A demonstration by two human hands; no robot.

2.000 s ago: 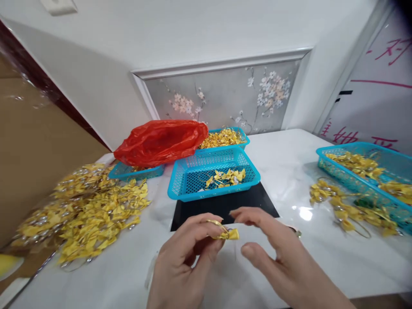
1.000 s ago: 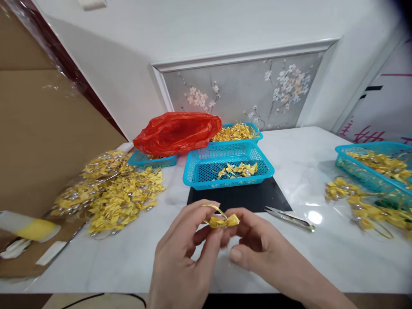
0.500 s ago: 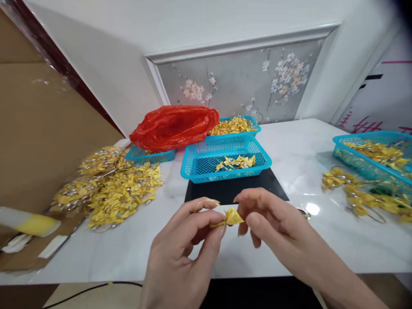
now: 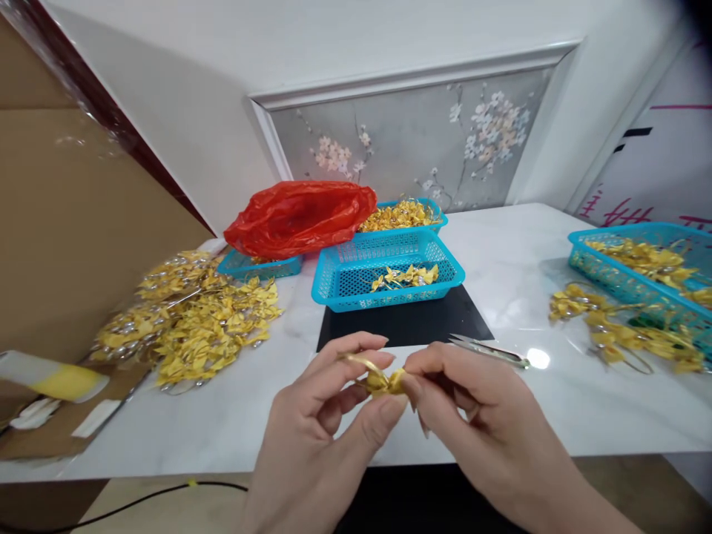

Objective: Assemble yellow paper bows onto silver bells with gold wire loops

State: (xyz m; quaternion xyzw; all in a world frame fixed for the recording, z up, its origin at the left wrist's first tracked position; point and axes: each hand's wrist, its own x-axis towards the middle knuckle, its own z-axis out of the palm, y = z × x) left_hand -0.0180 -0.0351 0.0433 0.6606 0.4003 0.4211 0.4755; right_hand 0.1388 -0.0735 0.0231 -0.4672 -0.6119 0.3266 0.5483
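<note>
Above the front of the white table, my left hand (image 4: 334, 415) pinches a yellow ribbon flower (image 4: 379, 381) with a thin gold stem looping over its fingers. My right hand (image 4: 472, 408) is closed on the flower's right side, thumb and index finger pressed on a petal. The fingertips cover part of the flower. Just beyond both hands, a blue perforated basket (image 4: 389, 297) holds a few similar flowers (image 4: 409, 277) and stands partly on a black mat (image 4: 400, 324). Small thread snips (image 4: 492, 351) lie just beyond my right hand.
Yellow flowers with silvery beads (image 4: 216, 334) are heaped at the left. A red plastic bag (image 4: 300, 219) rests over blue baskets at the back. Another blue basket (image 4: 639, 278) stands at the right, with loose flowers (image 4: 617, 334) before it. A cardboard box (image 4: 72, 222) borders the left.
My right hand has moved left and closed on the flower, which my left hand keeps pinched. The snips, mostly hidden before, now show. The view has shifted slightly.
</note>
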